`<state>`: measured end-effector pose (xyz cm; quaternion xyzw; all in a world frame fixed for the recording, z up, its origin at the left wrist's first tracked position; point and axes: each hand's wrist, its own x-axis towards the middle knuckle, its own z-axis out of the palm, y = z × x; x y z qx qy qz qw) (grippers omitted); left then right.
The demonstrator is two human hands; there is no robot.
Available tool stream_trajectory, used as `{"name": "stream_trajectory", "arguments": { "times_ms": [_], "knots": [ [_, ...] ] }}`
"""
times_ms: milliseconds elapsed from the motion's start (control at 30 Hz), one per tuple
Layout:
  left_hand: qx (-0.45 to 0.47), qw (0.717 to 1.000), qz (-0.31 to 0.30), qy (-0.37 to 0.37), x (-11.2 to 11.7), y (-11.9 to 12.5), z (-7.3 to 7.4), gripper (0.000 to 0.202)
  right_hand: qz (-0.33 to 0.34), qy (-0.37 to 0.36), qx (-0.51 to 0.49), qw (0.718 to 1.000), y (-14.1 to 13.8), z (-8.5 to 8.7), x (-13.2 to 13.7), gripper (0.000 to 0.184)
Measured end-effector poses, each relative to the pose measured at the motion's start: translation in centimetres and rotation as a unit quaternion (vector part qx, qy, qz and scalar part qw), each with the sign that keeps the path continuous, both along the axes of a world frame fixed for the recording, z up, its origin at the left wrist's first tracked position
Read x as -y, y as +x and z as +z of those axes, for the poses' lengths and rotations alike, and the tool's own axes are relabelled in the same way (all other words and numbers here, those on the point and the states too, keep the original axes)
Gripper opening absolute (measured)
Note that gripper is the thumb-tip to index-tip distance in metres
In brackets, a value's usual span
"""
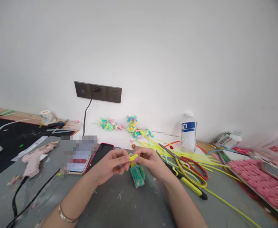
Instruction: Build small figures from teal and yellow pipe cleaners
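Note:
My left hand (112, 165) pinches one end of a short fuzzy yellow pipe cleaner piece (133, 157) between thumb and fingers. The other end is in the fingertips of my right hand (151, 162), which is closed too. Just below the fingers is a teal pipe cleaner figure (137, 176) with two stubby parts and some yellow at its top. Whether the yellow piece is joined to this figure, or whether my fingers also support the figure, I cannot tell. My fingers partly hide its upper end.
A pink hot glue gun (35, 158) and a phone (80, 160) lie to the left. Scissors (184, 160), a utility knife (188, 183) and long yellow pipe cleaners (215, 164) lie to the right, near a bottle (188, 134). Finished-looking colourful figures (131, 124) sit by the wall.

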<state>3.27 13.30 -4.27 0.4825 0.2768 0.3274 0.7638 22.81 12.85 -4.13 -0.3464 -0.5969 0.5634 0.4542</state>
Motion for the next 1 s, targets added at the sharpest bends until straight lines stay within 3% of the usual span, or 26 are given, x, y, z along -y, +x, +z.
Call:
{"name": "stream_trajectory", "arguments": {
  "times_ms": [200, 333, 467, 700, 867, 1000],
  "knots": [
    [-0.070, 0.997, -0.035, 0.026, 0.0, -0.1, 0.4, 0.035, -0.007, 0.036, 0.046, 0.998, 0.6, -0.4, -0.2, 0.016],
    [-0.127, 0.989, -0.011, 0.074, 0.1, 0.2, 0.3, 0.037, -0.039, 0.047, 0.077, 0.995, 0.5, -0.5, -0.4, 0.019],
    [-0.155, 0.984, 0.027, 0.089, 0.1, 0.7, 0.1, 0.037, -0.112, 0.049, 0.053, 0.991, 0.3, -0.8, -0.6, 0.025],
    [-0.120, 0.981, 0.097, 0.114, -0.2, 0.7, -0.3, 0.038, -0.182, 0.032, 0.015, 0.983, 0.6, -0.8, -0.8, 0.033],
    [-0.129, 0.966, 0.096, 0.202, -0.1, 0.7, -0.2, 0.028, -0.142, -0.035, 0.016, 0.989, 0.0, -1.2, -0.9, 0.046],
    [-0.164, 0.951, 0.097, 0.242, 0.1, 1.0, 0.0, 0.027, -0.088, -0.068, -0.002, 0.994, -0.6, -1.0, -0.4, 0.039]
  ]
}}
